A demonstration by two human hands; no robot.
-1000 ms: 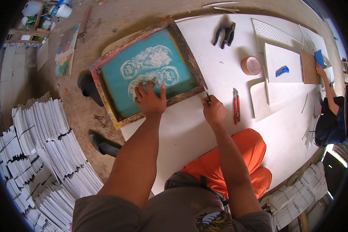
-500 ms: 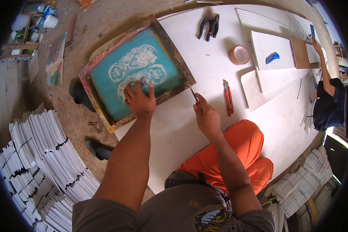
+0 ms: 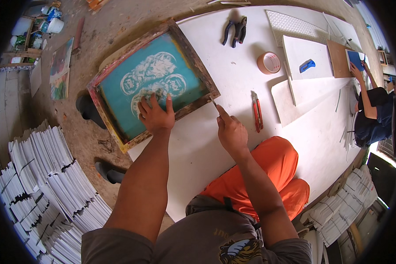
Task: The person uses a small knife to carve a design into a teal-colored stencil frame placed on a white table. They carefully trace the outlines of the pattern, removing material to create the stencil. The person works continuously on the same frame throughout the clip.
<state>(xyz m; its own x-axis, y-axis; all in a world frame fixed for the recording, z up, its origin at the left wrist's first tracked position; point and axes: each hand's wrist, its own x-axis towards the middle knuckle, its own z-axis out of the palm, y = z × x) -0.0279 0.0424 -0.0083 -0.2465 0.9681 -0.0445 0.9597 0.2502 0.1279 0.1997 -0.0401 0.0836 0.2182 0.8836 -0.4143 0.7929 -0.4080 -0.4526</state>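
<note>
A wooden screen-printing frame point(image 3: 192, 56) with teal mesh point(image 3: 124, 115) and pale printed shapes lies tilted across the white table's left edge. My left hand point(image 3: 157, 115) rests on the mesh, its fingers spread and holding nothing. In my right hand point(image 3: 233, 135) is a thin metal tool point(image 3: 214, 102), its forefinger stretched along it. The tool's tip meets the frame's near right corner; the fist hides its handle, so its exact kind is unclear. Right of that hand lie red-handled pliers point(image 3: 257, 115).
Farther back on the white table point(image 3: 193, 176) are black pliers point(image 3: 234, 34), a brown tape roll point(image 3: 269, 63) and a blue utility knife point(image 3: 307, 66) on white boards point(image 3: 301, 48). Another person point(image 3: 374, 110) handles a blue item at right. Paper stacks point(image 3: 53, 176) stand at left.
My right hand has moved slightly left and up, bringing the tool's tip onto the frame's corner. My left hand stays on the mesh. The other person's hands are now on a blue item.
</note>
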